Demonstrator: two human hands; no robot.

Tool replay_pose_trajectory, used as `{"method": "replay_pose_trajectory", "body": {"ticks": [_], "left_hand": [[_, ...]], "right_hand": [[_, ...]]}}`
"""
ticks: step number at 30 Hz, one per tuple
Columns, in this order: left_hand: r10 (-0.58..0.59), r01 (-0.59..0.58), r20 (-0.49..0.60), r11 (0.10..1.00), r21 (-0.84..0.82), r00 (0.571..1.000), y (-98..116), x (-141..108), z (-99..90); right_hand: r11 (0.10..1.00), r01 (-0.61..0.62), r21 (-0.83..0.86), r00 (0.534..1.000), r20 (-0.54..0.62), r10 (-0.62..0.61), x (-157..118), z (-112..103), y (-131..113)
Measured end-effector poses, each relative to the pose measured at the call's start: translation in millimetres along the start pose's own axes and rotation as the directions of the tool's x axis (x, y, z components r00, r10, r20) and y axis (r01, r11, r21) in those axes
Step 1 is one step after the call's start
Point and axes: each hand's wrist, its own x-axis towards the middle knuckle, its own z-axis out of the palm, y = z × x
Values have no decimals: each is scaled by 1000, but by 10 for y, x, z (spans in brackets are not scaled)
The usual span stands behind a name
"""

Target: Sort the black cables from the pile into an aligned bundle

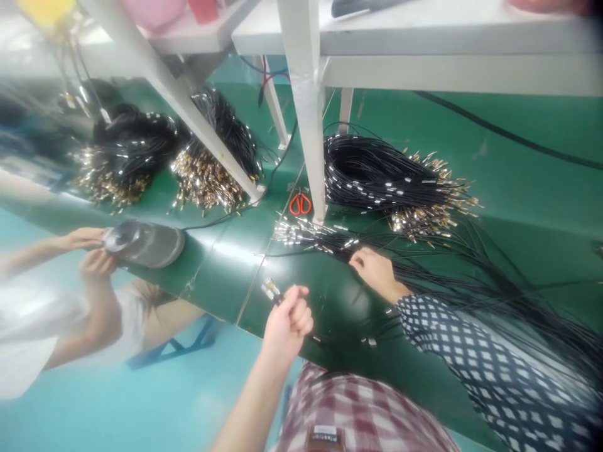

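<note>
My left hand [288, 319] is closed around a few black cables [279, 296], their metal connector ends sticking out past the thumb. My right hand [375, 271], below a dark patterned sleeve, has its fingers bent together on a loose bundle of black cables [336, 241] lying along the green table [226, 263]. Whitish, silvery ends of that bundle fan out to the left. Exactly what sits between the right fingertips is too small to make out, but they touch the cables. Long cable lengths [509, 282] trail off to the right under and past my right forearm.
Orange-handled scissors [300, 203] lie by a white shelf leg [308, 125]. Behind is a coiled cable bundle [377, 172] with gold-coloured ends; more bundles [210, 169] lie left. Another person's hands [97, 251] touch a grey machine [144, 243]. A white shelf [447, 41] overhangs the back.
</note>
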Motion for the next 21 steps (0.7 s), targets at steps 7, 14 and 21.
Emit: {"method": "replay_pose_trajectory", "body": {"ticks": [7, 14, 21], "left_hand": [[-2, 2, -3, 997, 76, 1000, -25, 77, 101], [135, -133, 2, 979, 151, 991, 92, -68, 262], [149, -171, 118, 964, 206, 982, 155, -289, 497]], "right_hand": [[997, 28, 71, 1000, 7, -29, -63, 40, 44], [717, 16, 697, 965, 178, -194, -634, -400, -328], [355, -229, 906, 898, 338, -282, -1331, -698, -645]]}}
